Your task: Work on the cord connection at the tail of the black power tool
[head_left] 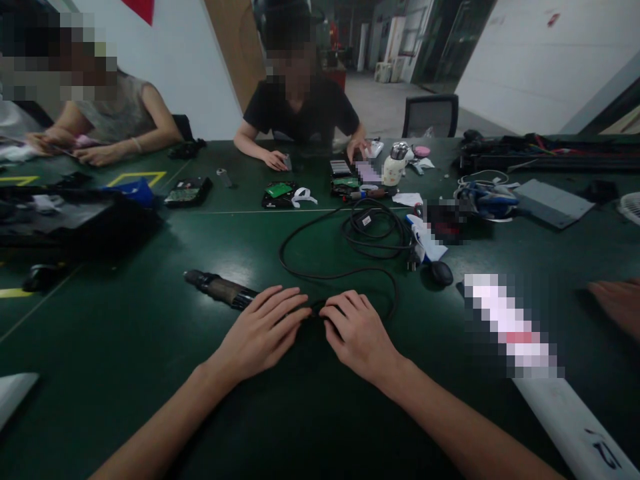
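My left hand [265,328] rests palm down on the dark green table [150,347], its fingers curled over the near end of a dark cylindrical tool [220,288] that lies to the left. My right hand [356,331] is just beside it, fingers bent down onto the black cable [345,272] where it leaves the tool. The fingertips of both hands nearly meet over the cable. The cable loops away across the table to a coil [375,230] and a plug [414,257].
Two people sit across the table with circuit boards [186,193], small parts and a white bottle [395,163]. A black case [70,223] lies at the left, a computer mouse [441,272] and a white strip [555,393] at the right. Another person's hand [617,303] shows at the right edge.
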Tool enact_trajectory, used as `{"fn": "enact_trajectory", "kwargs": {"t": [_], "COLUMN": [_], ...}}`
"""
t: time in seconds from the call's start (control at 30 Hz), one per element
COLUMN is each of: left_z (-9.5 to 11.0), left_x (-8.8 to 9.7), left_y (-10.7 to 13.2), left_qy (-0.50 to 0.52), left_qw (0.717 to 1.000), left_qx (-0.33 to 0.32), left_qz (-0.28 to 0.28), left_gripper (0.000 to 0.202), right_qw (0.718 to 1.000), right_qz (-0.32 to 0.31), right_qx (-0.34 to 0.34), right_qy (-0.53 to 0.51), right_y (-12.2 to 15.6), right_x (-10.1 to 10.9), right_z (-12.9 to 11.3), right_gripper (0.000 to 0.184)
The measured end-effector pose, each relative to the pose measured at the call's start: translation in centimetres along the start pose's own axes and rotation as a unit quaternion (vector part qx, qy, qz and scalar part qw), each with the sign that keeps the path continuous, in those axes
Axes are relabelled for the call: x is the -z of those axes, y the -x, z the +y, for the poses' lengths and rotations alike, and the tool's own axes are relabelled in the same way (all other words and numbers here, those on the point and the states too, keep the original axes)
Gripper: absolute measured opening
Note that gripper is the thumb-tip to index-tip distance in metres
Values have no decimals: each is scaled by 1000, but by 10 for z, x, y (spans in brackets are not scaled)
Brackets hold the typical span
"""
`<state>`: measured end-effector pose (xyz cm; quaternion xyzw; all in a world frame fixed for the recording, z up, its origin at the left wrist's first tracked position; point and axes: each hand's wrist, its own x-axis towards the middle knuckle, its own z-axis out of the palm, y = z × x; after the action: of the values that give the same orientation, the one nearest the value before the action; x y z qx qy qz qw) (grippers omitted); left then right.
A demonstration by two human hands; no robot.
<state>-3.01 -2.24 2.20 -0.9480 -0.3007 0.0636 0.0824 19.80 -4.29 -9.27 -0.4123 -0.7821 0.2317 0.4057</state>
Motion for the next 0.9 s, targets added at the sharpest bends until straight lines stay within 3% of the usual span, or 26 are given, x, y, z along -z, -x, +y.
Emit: {"fn": "enact_trajectory", "kwargs": {"t": [0.07, 0.2, 0.33, 0.43, 0.67, 0.9], "left_z": [-19, -55, -67, -58, -13, 3], "left_x": [2, 9, 14, 11, 1, -5], "left_y": [6, 23, 30, 20, -11, -31], "left_qy": [-14, -24, -31, -16, -5, 2], "left_qw": [999, 997, 995, 995, 996, 996], "left_qx": [33, 25, 57, 59, 65, 75], "left_qz": [-14, -66, -76, -78, -55, -37], "left_gripper": [44, 57, 55, 53, 48, 40], "right_qw": [1000, 1000, 1000, 999, 999, 993], "right_qz": [0, 6, 12, 12, 42, 70], "right_qx": [-2, -4, 25, 40, -23, -80], "right_qy": [4, 18, 10, -6, -24, -56], "right_y": [1, 1, 1, 1, 2, 4], "right_x": [0, 0, -1, 1, 2, -1], "right_z": [0, 1, 2, 1, 1, 4], "right_gripper": [17, 15, 9, 6, 17, 25]}}
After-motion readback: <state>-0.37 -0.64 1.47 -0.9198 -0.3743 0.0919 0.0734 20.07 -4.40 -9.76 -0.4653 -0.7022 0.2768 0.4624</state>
